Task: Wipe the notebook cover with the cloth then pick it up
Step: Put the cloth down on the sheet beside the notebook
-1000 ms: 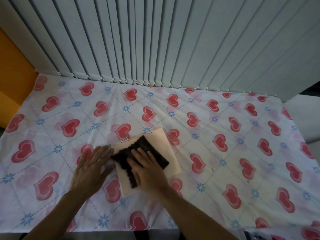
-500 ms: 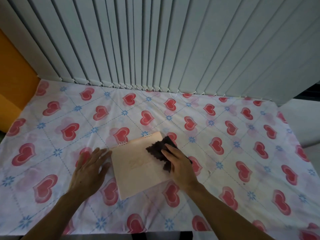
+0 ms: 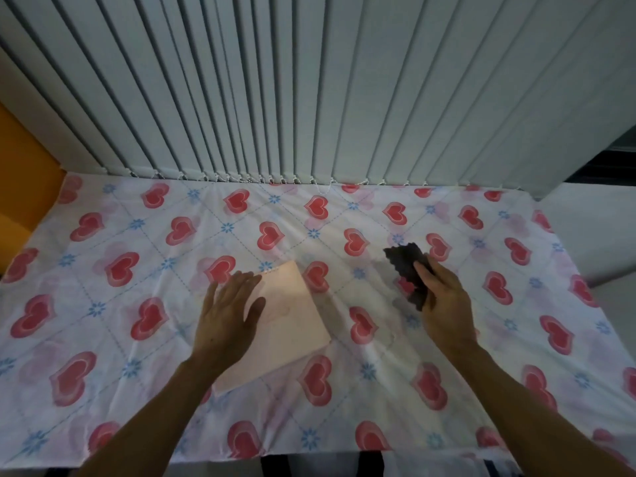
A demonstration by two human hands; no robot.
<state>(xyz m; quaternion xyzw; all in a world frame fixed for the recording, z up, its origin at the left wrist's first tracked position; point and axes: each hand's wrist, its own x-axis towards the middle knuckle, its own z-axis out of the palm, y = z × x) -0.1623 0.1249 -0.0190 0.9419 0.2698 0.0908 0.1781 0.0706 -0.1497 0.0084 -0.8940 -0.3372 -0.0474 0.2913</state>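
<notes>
Notebook (image 3: pixel 292 311) lay flat on the heart-printed sheet (image 3: pixel 137 339), its pale pink cover facing up and its spiral-bound edge turned toward the far side, the whole book skewed a little against the sheet's diamond grid. The left hand (image 3: pixel 229 318) was spread over the notebook's left part, fingers apart and stretched out, palm down over the cover and hiding much of that side; whether the palm pressed on the cover or only hung above it could not be told. The right hand (image 3: pixel 444 301) was off to the right, well apart from the notebook, with its fingers closed on a dark brown cloth (image 3: pixel 407 270). The cloth had a zigzag-cut edge and stuck out past the fingertips toward the far side, its lower part tucked under the hand. Whether it touched the sheet could not be told. Grey vertical blinds (image 3: pixel 309 91) hung behind the sheet's far edge, and an orange surface (image 3: pixel 24 187) showed at the left.
</notes>
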